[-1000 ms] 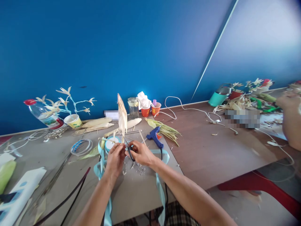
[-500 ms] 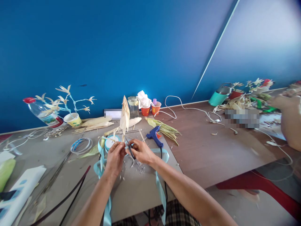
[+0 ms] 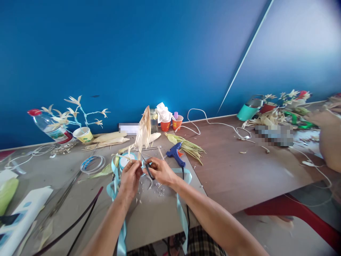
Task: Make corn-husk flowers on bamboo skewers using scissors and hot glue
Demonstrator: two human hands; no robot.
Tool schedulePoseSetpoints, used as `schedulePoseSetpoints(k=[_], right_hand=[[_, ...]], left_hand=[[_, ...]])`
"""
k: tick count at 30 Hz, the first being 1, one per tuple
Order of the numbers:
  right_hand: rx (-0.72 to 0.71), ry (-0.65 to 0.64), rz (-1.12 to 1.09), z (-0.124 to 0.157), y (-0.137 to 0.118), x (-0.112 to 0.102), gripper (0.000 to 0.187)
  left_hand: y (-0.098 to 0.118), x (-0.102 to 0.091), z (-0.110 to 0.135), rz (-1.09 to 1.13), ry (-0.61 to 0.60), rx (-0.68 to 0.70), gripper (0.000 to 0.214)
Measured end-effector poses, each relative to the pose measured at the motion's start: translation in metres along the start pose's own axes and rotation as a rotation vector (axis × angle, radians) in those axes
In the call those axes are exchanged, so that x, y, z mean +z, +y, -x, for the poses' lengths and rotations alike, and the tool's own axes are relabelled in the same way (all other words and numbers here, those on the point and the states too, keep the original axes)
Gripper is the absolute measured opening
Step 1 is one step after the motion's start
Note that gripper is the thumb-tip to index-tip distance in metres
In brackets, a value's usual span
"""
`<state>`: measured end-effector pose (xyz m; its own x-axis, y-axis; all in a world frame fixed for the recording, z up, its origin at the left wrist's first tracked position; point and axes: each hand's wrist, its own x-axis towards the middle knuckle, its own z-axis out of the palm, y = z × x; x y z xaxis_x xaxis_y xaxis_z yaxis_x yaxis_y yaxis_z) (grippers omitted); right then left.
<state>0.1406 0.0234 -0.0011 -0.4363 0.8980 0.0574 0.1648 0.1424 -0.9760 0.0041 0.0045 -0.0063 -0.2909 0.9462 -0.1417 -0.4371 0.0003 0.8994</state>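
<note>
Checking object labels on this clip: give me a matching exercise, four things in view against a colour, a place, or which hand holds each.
Things:
1 dried husk
2 scissors
3 glue gun
4 plastic bottle

Descriptions:
A red cap, at the far left
B in the right hand
C blue, lying just beyond the right hand
D held up in the left hand

Pairs: 1-D, 2-B, 3-C, 4-A
</note>
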Motion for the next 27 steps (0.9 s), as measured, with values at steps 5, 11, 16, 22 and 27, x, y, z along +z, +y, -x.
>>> schedulePoseSetpoints(k=[5,11,16,22,27], right_hand=[[-0.017,0.007,0.019,-0.0007,0.0020,0.0006,0.020],[-0.038,0.022,0.075,-0.0011,0.0035,-0.0009,0.019],[-0.033,0.032,0.091,-0.0018,0.0042,-0.0002,0.019],[-0.024,0.034,0.089,-0.0027,0.0043,-0.0008,0.018],[-0.040,-0.007,0.120,-0.0048,0.0061,-0.0077,0.017]], left_hand=[[-0.0003,-0.0002,-0.0002,0.011,0.012,-0.004,0.022],[0.0017,0.0009,0.0000,0.009,0.026,-0.010,0.023],[0.0028,0.0016,0.0005,0.029,0.051,-0.026,0.024],[0.0030,0.0013,-0.0003,0.051,0.082,-0.048,0.025],[0.0031,-0.0030,-0.0040,0.027,0.090,-0.041,0.025]])
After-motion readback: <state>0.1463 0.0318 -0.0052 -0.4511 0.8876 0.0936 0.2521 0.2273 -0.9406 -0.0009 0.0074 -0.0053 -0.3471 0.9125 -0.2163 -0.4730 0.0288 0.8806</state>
